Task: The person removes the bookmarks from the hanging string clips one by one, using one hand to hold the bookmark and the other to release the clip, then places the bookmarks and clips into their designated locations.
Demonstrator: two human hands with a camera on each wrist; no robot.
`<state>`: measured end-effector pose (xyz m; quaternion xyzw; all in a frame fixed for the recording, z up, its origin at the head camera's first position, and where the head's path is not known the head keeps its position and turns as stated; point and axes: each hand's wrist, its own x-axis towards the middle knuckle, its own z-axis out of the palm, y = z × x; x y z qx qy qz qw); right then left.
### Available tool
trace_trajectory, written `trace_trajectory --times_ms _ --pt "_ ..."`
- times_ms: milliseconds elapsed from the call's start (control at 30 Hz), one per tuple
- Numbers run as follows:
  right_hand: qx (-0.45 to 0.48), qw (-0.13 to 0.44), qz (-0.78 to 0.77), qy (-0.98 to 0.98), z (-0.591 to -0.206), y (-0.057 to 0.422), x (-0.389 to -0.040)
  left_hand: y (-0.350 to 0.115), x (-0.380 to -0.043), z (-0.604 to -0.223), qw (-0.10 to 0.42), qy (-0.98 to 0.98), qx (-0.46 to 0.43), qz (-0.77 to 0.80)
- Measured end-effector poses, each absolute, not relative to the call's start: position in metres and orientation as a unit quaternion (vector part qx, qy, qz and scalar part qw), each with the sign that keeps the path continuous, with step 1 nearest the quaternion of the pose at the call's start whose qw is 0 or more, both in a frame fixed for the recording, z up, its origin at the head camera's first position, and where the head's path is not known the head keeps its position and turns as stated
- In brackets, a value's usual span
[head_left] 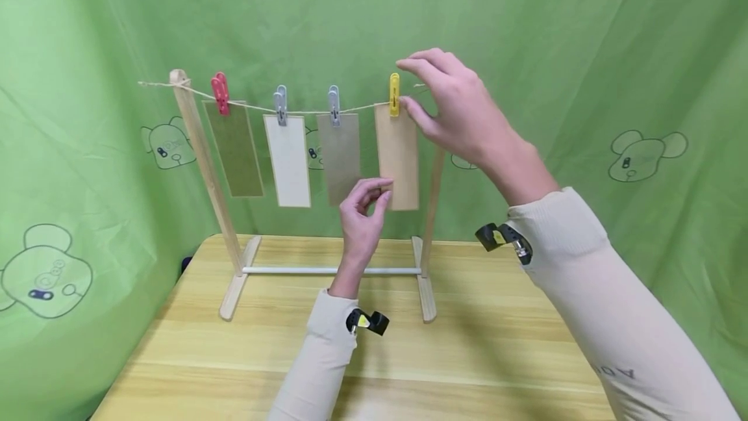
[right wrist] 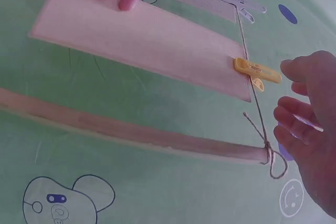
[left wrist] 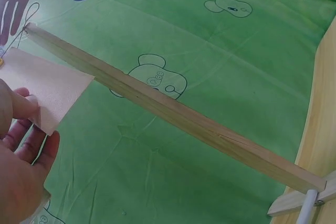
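Note:
A tan paper card (head_left: pixel 403 167) hangs from a string (head_left: pixel 359 108) by a yellow clothespin (head_left: pixel 394 93). My left hand (head_left: pixel 361 216) pinches the lower left edge of this card. In the left wrist view the thumb (left wrist: pixel 23 106) lies on the card's face, with fingers behind it. Beside the yellow clothespin, my right hand (head_left: pixel 461 102) is spread with thumb and fingers apart, holding nothing. The right wrist view shows a small gap between the thumb (right wrist: pixel 296 69) and the clothespin. That clothespin bites both card and string.
Left along the string hang a grey-brown card (head_left: pixel 341 158) and a white card (head_left: pixel 288 161) under grey clothespins, and an olive card (head_left: pixel 236 151) under a red clothespin (head_left: pixel 220 93). Wooden posts (head_left: pixel 204 161) on feet, joined by a white rod (head_left: pixel 292 270), stand on the wooden table (head_left: pixel 280 362).

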<state>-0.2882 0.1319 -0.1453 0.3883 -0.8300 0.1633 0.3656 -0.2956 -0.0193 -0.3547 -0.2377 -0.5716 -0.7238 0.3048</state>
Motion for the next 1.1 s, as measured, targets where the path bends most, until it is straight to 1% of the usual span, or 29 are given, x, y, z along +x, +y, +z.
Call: trace_trajectory --times_ms 200,433,633,900,1100 --pt "0.385 0.361 0.150 -0.836 -0.138 0.127 -0.292 -0.019 -0.295 -0.353 0.317 -0.566 -0.236 -0.723" --pt "0.360 0.301 0.148 -0.871 -0.129 0.123 -0.297 -0.019 -0.295 -0.353 0.324 -0.562 -0.239 -0.723" --pt "0.366 0.280 0.139 -0.877 -0.125 0.119 -0.303 -0.022 -0.293 -0.354 0.326 -0.556 -0.236 -0.727" --pt "0.339 0.256 0.091 -0.901 -0.118 0.119 -0.299 -0.024 -0.291 -0.353 0.331 -0.554 -0.240 -0.726" --pt "0.333 0.228 0.098 -0.910 -0.115 0.120 -0.299 -0.024 -0.290 -0.352 0.334 -0.550 -0.233 -0.729"
